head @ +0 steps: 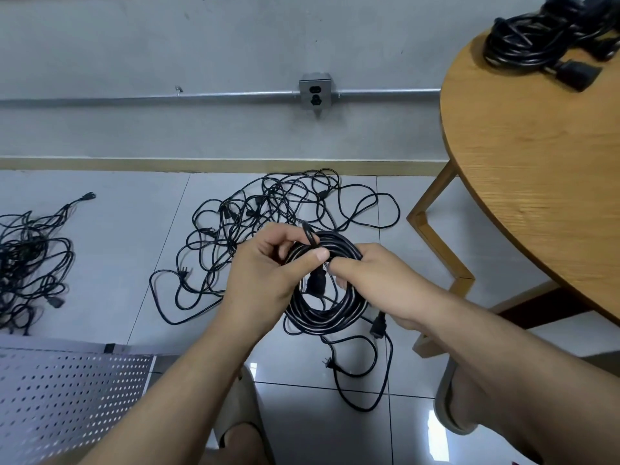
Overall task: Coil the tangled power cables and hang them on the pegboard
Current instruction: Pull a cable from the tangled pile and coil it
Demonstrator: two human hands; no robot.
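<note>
Left hand (265,276) and right hand (375,283) are curled round the coil (322,321); loops could be sprung if the tail (355,392) below it is snagged.

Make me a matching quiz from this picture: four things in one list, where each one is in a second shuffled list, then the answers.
1. coiled cable
2. tangled cables
3. pegboard
4. wall socket

A. mounted on the wall
B. spread on the floor tiles ahead
C. held by the left hand and right hand
D. lower left corner of the view

Pairs: 1-C, 2-B, 3-D, 4-A.
</note>
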